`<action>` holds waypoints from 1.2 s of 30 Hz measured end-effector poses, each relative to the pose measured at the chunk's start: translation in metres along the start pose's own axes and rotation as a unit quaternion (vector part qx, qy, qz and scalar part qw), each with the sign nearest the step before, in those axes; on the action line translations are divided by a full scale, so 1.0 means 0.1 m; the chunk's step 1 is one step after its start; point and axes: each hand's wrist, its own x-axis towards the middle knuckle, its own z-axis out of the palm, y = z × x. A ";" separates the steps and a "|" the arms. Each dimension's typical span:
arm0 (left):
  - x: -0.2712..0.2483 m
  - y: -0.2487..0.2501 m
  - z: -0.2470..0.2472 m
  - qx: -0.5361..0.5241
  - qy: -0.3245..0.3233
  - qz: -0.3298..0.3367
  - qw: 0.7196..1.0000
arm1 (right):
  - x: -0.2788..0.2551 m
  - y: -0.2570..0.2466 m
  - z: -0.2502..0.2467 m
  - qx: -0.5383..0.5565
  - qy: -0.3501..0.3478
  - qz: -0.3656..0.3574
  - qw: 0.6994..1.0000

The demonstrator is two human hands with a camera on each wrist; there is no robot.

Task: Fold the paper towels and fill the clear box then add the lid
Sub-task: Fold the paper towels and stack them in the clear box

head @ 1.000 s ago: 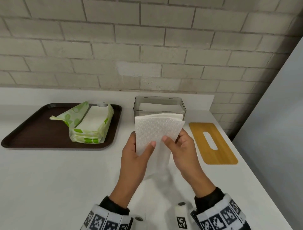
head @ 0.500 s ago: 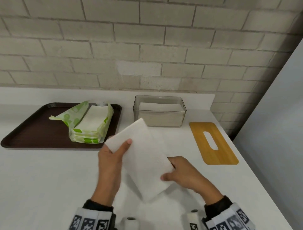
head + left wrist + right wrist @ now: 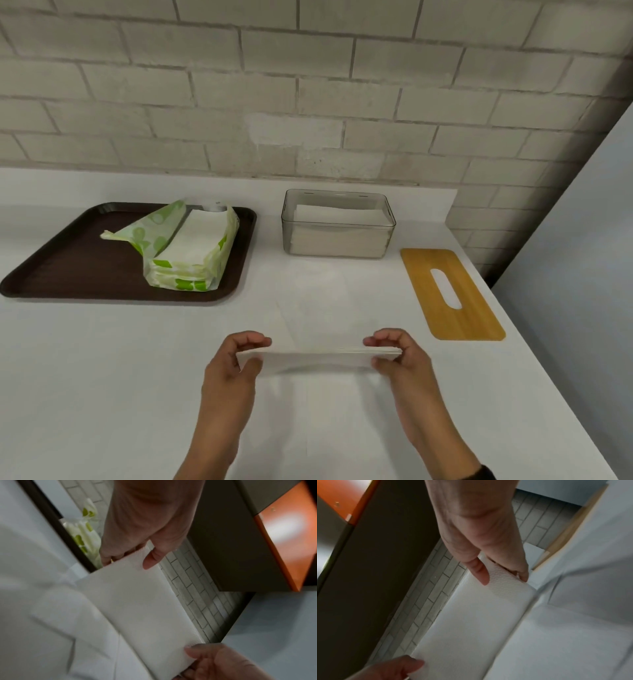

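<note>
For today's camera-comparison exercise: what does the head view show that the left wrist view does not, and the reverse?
Only the head view shows the clear box with towels already inside, the whole brown tray, and the wooden lid lying flat on the counter, right of the box. Only the left wrist view shows the broad flat face of the folded paper towel, and a dark and orange overhead structure. Both show the left hand and right hand pinching opposite ends of that towel, the green-printed towel pack and the brick wall.
</note>
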 end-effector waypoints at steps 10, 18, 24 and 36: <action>0.00 0.10 0.04 0.007 0.019 -0.004 1.000 | 0.03 -0.10 0.03 -0.061 -0.007 -0.002 0.998; 0.06 0.09 -0.07 0.032 0.001 -0.029 0.999 | 0.06 -0.11 -0.03 -0.178 -0.055 0.016 0.982; 0.07 0.33 -0.28 0.244 -0.279 0.014 0.929 | 0.04 -0.89 -0.07 -0.130 -0.155 -0.114 0.973; 0.00 0.55 0.39 -0.048 -0.057 0.114 0.991 | -0.02 -0.75 0.43 0.000 -0.109 -0.092 0.990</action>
